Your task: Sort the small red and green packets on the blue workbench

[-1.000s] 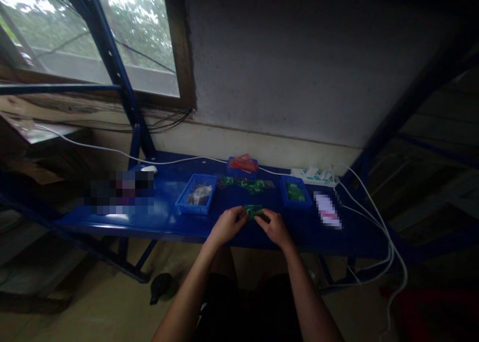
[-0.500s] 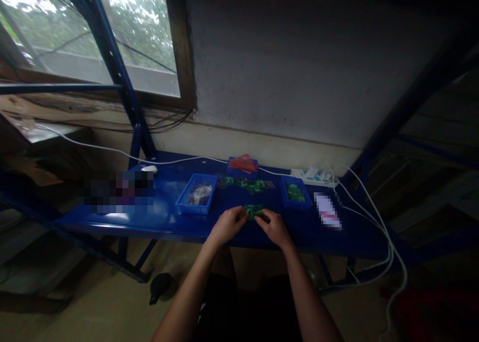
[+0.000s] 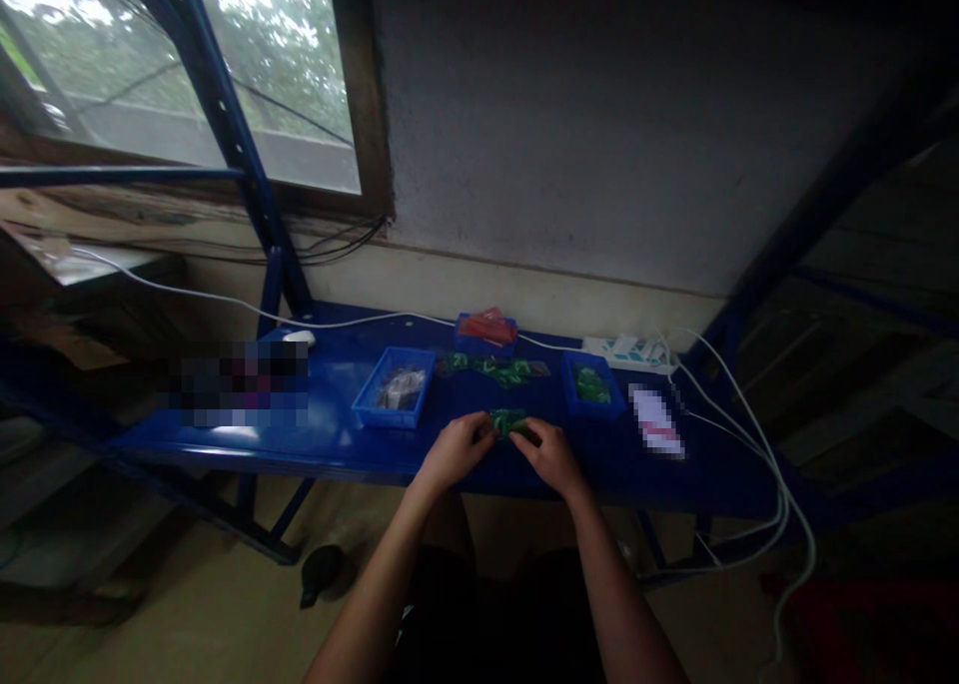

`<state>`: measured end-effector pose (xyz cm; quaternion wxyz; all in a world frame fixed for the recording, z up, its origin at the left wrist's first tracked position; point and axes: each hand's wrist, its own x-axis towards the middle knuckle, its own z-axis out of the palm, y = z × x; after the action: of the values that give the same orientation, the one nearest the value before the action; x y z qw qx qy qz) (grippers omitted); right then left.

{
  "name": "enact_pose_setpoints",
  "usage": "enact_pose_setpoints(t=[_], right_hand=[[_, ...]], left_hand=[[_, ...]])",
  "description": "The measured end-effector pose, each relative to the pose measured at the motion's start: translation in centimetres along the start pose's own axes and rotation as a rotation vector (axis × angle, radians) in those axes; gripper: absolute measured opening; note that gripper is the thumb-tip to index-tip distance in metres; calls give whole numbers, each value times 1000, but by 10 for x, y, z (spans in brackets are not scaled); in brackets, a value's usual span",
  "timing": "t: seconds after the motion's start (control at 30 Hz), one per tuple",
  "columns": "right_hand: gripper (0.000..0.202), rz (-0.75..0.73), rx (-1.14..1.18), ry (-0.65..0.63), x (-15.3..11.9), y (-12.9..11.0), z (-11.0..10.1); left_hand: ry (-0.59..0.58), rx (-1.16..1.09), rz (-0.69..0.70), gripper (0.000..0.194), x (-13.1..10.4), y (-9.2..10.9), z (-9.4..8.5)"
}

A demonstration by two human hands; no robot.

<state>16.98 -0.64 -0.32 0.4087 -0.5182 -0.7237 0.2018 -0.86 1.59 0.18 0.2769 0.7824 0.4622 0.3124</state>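
Observation:
Near the table's front edge, my left hand (image 3: 466,442) and my right hand (image 3: 545,448) pinch opposite ends of a small clear plastic bag with green contents (image 3: 507,421). What the green pieces are is too small to make out. Just beyond my hands lies a row of similar green-filled bags (image 3: 498,369) on the blue table (image 3: 315,419). A blue bin (image 3: 365,409) of small clear or greyish packets stands left of my hands. To the right is another blue bin (image 3: 618,400) holding green pieces.
A small blue bin with red packets (image 3: 486,327) sits at the back by the wall. A white power strip (image 3: 629,352) with cables lies at the back right, near a blurred white item (image 3: 656,421). A white cable (image 3: 360,321) runs along the rear. Blue uprights (image 3: 262,205) frame the table.

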Motion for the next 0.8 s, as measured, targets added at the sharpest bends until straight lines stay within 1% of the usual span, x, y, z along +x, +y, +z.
enact_pose_setpoints(t=[0.37, 0.6, 0.8], right_hand=[[15, -10, -5, 10, 0, 0, 0], [14, 1, 4, -5, 0, -1, -1], [18, -6, 7, 6, 0, -2, -1]], left_hand=[[14, 7, -3, 21, -1, 1, -1], [19, -29, 24, 21, -2, 1, -1], [13, -32, 19, 21, -1, -1, -1]])
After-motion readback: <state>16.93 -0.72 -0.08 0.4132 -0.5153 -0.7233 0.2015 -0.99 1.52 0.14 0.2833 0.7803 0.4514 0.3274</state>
